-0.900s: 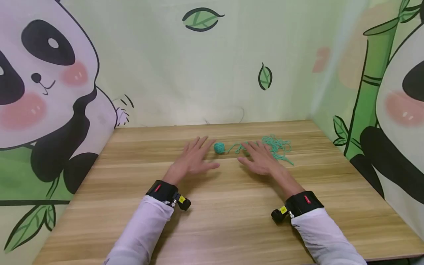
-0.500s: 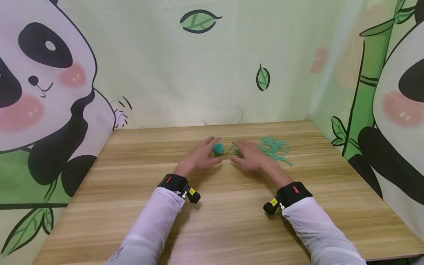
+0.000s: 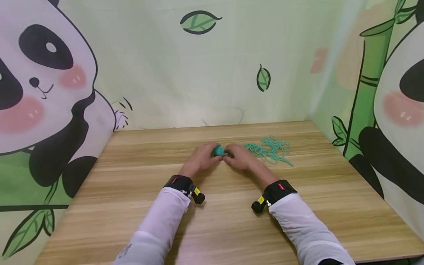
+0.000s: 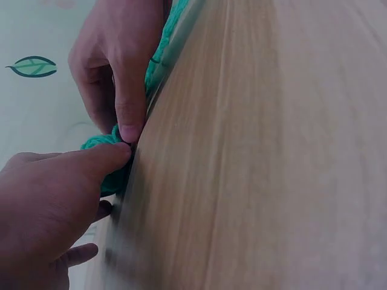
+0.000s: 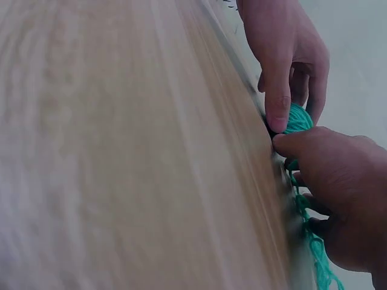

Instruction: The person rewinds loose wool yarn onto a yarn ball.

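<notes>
Yarn ball (image 3: 218,151), teal, sits on the table (image 3: 212,224) between both hands in head view; we see the left hand (image 3: 202,157) curled round it, loose yarn (image 3: 275,147) right. Left wrist: we note thumbs (image 4: 112,158) meeting at the ball. Right wrist: yarn trails past the right hand (image 5: 347,190), fingers (image 5: 319,226) curled; we can't tell if gripping.

Left sleeve (image 3: 150,224) at 7 o'clock, right sleeve (image 3: 308,224) at 5: pale lilac-white, creased. Dark print (image 3: 124,251) on the left one, unreadable. Left band (image 3: 180,183), right band (image 3: 277,193): black, red tag (image 3: 281,186) on each. Stubby black camera (image 3: 199,198) at left band's 4 o'clock, another at right band's 8. Yellow stickers (image 3: 261,199), silver fittings (image 3: 268,203).
</notes>
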